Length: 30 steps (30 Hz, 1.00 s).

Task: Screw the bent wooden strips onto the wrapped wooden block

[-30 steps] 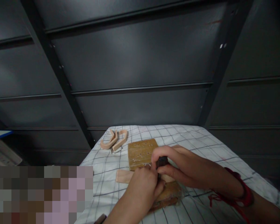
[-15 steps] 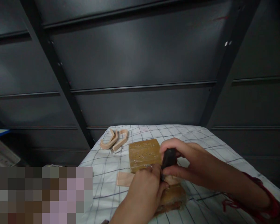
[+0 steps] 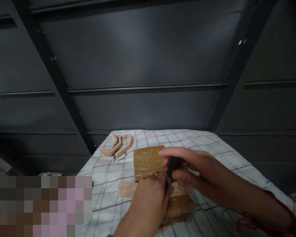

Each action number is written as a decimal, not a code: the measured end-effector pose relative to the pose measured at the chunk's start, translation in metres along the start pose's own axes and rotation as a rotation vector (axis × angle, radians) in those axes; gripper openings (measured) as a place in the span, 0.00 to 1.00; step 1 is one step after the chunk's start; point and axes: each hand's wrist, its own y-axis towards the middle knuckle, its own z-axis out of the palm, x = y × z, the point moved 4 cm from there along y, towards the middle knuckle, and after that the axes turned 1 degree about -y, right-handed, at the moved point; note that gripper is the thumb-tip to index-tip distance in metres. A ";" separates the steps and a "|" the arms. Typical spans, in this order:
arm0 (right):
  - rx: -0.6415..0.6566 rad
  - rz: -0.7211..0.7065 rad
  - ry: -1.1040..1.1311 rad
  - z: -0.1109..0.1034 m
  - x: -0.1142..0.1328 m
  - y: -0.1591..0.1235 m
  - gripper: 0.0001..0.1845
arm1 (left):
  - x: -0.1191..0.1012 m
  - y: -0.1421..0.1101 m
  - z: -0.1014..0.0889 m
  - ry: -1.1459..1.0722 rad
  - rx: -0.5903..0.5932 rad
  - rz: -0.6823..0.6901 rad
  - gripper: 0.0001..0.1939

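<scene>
My right hand (image 3: 189,164) grips a dark-handled tool (image 3: 173,166), held nearly upright, its index finger stretched out over the top. The tool's lower end meets a pale flat strip (image 3: 127,189), though the exact contact is hidden by fingers. My left hand (image 3: 150,194) rests over the strip, fingers closed around the tool's lower end; what they pinch is hidden. Behind the strip sits a yellowish-brown block (image 3: 148,159) with small holes, wrapped in clear plastic. A similar wrapped brown piece (image 3: 180,207) shows in front of it; whether the two are joined is hidden.
Two bent pale strips (image 3: 117,146) lie at the back left of the table, small dark bits beside them. A white checked cloth (image 3: 187,138) covers the table. Dark metal panels (image 3: 143,108) rise behind it. The lower left is pixelated.
The tool's handle has tilted slightly left, and my right index finger now reaches further over it. My left hand keeps its place on the strip. The view has shifted slightly.
</scene>
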 end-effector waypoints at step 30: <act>0.019 0.039 0.223 0.006 -0.005 0.000 0.15 | 0.013 0.070 -0.032 -0.265 0.980 0.502 0.17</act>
